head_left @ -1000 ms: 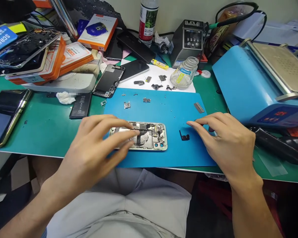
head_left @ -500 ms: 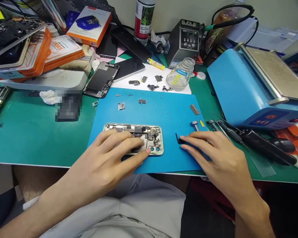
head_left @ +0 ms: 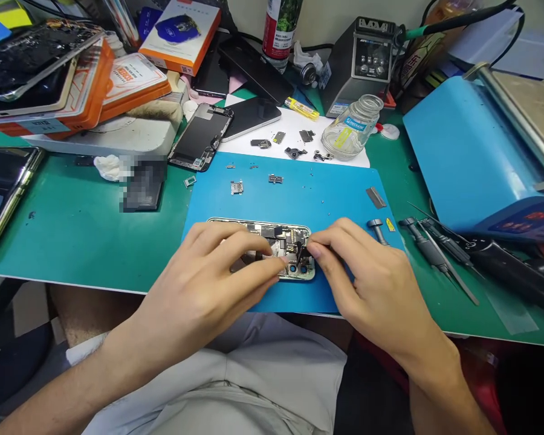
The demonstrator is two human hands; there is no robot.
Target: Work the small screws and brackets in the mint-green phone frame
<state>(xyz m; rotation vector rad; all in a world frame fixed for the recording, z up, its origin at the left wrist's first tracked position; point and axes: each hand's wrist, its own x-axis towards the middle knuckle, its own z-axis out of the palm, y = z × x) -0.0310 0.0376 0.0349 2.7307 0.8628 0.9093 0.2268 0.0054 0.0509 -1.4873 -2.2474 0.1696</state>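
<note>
An opened phone (head_left: 272,231) lies flat on the blue mat (head_left: 294,196), circuit board and two camera lenses showing. My left hand (head_left: 208,272) is curled over its left part, thumb and fingertips on it, hiding much of the inside. At the right end, my right hand (head_left: 358,266) pinches a small black part (head_left: 300,252) against the phone's interior; the fingertips partly cover it. Small metal pieces, including a card reader (head_left: 237,187) and a bracket (head_left: 275,179), lie behind the phone. A grey screwdriver bit handle (head_left: 377,231) is right of my right hand.
Screwdrivers and tweezers (head_left: 453,266) lie to the right, before a blue heating machine (head_left: 476,151). A glass jar (head_left: 351,130) stands on white paper behind the mat. A detached screen (head_left: 202,136) and stacked orange boxes (head_left: 86,90) occupy the back left.
My right hand has moved left from the bare mat to the phone's right end, bringing the small black part with it. My left hand stays over the phone. The view has shifted somewhat.
</note>
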